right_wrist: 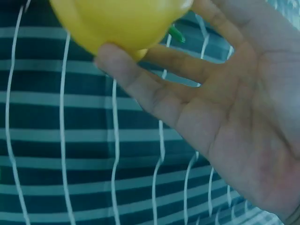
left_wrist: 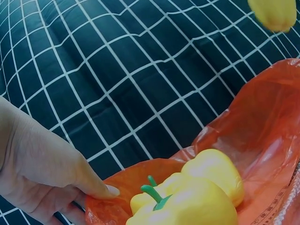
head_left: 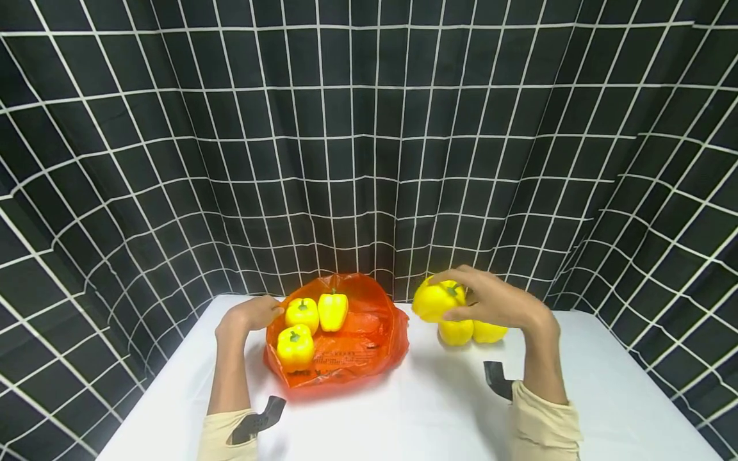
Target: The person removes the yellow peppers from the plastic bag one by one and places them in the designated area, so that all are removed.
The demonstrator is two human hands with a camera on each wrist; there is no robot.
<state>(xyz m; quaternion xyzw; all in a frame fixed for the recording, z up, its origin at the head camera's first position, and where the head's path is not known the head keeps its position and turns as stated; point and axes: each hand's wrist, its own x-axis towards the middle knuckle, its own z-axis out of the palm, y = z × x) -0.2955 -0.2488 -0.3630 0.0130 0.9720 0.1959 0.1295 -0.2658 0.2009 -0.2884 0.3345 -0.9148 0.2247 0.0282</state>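
Note:
An orange-red plastic bag [head_left: 369, 320] lies spread wide on the white table, its mouth facing up. Inside its left half sit three yellow bell peppers [head_left: 295, 346] with green stems. My left hand [head_left: 254, 314] pinches the bag's left rim between thumb and fingers; the left wrist view shows the thumb on the plastic [left_wrist: 112, 201]. To the right of the bag, my right hand [head_left: 490, 298] grips another yellow bell pepper [head_left: 432, 302] by its sides, raised above the table. Below that hand, two more yellow bell peppers [head_left: 489, 331] rest on the table, partly hidden by the held one.
A white-covered table [head_left: 369, 422] carries everything. Behind it and on both sides hangs a black cloth with a white grid [head_left: 346, 128], close to the table's far edge. Dark straps [head_left: 259, 419] show at both wrists over beige sleeves.

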